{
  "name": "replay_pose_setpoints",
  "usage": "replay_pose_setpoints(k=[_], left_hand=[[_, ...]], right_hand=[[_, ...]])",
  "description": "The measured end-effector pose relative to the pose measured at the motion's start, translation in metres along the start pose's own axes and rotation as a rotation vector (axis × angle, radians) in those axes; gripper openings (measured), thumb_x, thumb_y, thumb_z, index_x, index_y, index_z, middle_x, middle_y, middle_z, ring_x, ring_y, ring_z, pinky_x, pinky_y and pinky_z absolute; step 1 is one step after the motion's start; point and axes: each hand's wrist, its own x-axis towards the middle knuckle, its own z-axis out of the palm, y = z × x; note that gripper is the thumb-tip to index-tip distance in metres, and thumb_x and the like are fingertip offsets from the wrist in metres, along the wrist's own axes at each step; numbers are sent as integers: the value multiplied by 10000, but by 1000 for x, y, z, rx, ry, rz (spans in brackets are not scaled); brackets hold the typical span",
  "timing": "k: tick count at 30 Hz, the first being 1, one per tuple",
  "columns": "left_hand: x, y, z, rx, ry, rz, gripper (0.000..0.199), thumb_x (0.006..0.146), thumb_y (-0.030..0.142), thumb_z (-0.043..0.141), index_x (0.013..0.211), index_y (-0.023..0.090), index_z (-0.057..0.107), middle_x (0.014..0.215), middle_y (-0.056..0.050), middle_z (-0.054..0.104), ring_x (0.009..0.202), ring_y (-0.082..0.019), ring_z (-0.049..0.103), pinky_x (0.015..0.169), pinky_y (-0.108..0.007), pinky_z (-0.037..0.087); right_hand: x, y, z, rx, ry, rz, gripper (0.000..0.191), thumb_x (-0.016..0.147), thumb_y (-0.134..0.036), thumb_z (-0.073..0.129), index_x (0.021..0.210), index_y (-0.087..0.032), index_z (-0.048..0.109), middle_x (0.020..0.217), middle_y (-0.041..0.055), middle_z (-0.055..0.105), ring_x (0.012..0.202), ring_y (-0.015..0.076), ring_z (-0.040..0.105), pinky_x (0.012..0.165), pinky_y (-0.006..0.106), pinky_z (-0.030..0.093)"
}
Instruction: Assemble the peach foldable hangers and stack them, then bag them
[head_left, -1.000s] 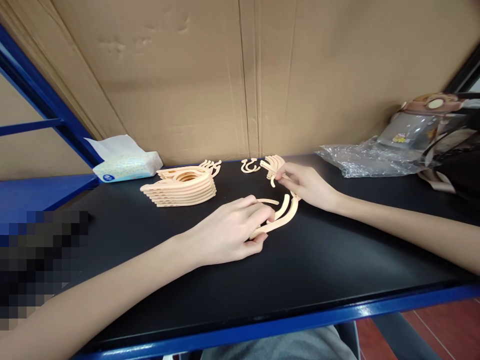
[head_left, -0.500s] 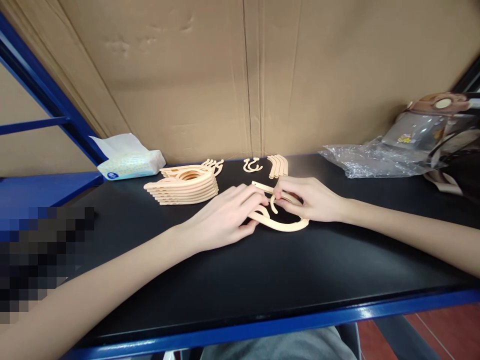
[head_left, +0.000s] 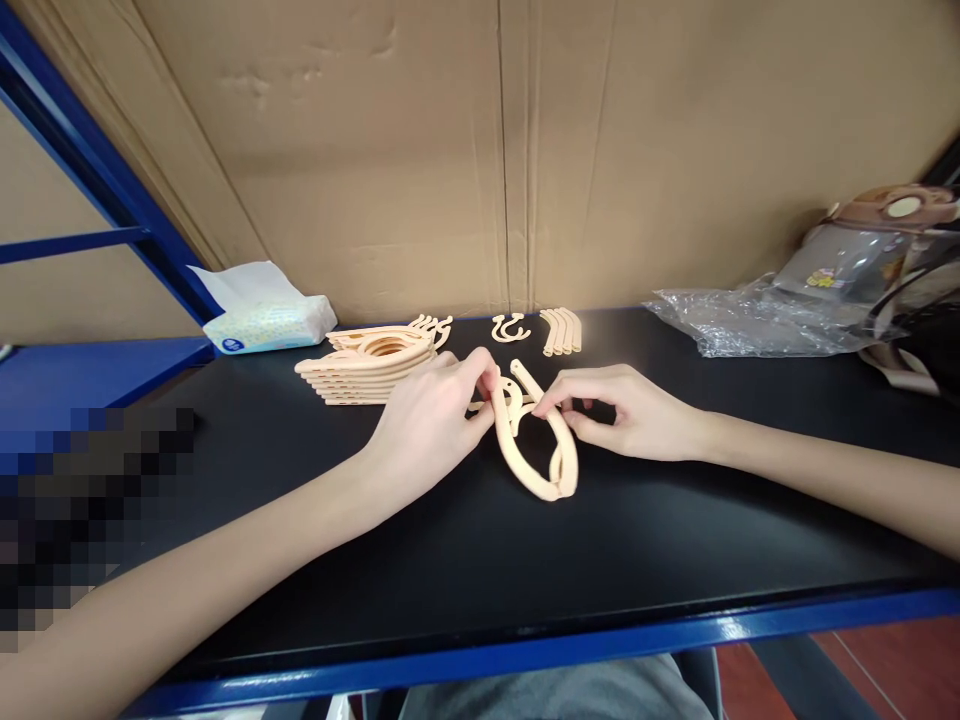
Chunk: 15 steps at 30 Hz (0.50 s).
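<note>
A cream plastic folding hanger (head_left: pixel 525 478) is held low over the black table, its curved arms making a narrow loop that points toward me. My left hand (head_left: pixel 442 410) pinches its left arm near the upper end. On the other side, my right hand (head_left: pixel 626 408) has thumb and fingers on the right arm, whose free end (head_left: pixel 517 370) sticks up between the hands. A small hook piece lies between the arms, partly covered by my fingers. Behind my left hand is a stack of folded cream hangers (head_left: pixel 360 375), partly hidden by that hand.
Two loose hooks (head_left: pixel 510 328) and several short curved arm pieces (head_left: pixel 561 330) lie at the back by the cardboard. A tissue pack (head_left: pixel 270 320) sits back left. Clear plastic wrap (head_left: pixel 742 325) and a bottle (head_left: pixel 840 255) are at the right.
The hanger has turned so its loop points toward me instead of to the right. My right hand has moved slightly right and down; my left hand has shifted a little left.
</note>
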Motion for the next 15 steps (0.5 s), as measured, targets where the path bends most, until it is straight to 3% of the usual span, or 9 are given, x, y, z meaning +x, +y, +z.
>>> replay_pose_setpoints(k=[5, 7, 8, 12, 15], left_hand=[[1, 1, 2, -554, -139, -68, 89, 879, 161, 374, 872, 207, 450, 847, 19, 618, 797, -149, 586, 717, -290, 438], [2, 2, 3, -776, -189, -121, 30, 885, 229, 448, 901, 204, 441, 894, 5, 625, 842, -151, 610, 762, -296, 462], [3, 3, 3, -858, -209, -163, 95, 866, 248, 505, 922, 202, 443, 913, -3, 630, 862, -156, 620, 782, -300, 471], [5, 2, 0, -974, -277, -341, 253, 800, 264, 627, 995, 199, 479, 920, -21, 665, 884, -177, 646, 827, -330, 479], [7, -1, -5, -953, -303, -371, 277, 780, 288, 658, 1005, 200, 522, 1002, -31, 665, 972, -192, 630, 891, -351, 457]], right_hand=[[-1, -1, 5, -143, 26, -134, 193, 905, -226, 503, 1039, -189, 636, 863, 30, 645, 753, 123, 574, 707, 251, 451], [-2, -2, 4, -292, 24, -202, 216, 937, -258, 466, 1054, -191, 635, 830, 30, 645, 728, 125, 559, 681, 257, 429], [-2, -3, 3, -376, 26, -245, 230, 948, -267, 448, 1060, -190, 635, 812, 29, 645, 709, 124, 549, 660, 258, 413], [-2, -5, 0, -596, 68, -398, 225, 951, -275, 450, 1016, -199, 651, 808, 26, 647, 682, 127, 516, 612, 264, 369], [-1, -5, -1, -605, 97, -404, 184, 926, -294, 500, 964, -201, 654, 878, 37, 653, 752, 144, 530, 663, 278, 386]])
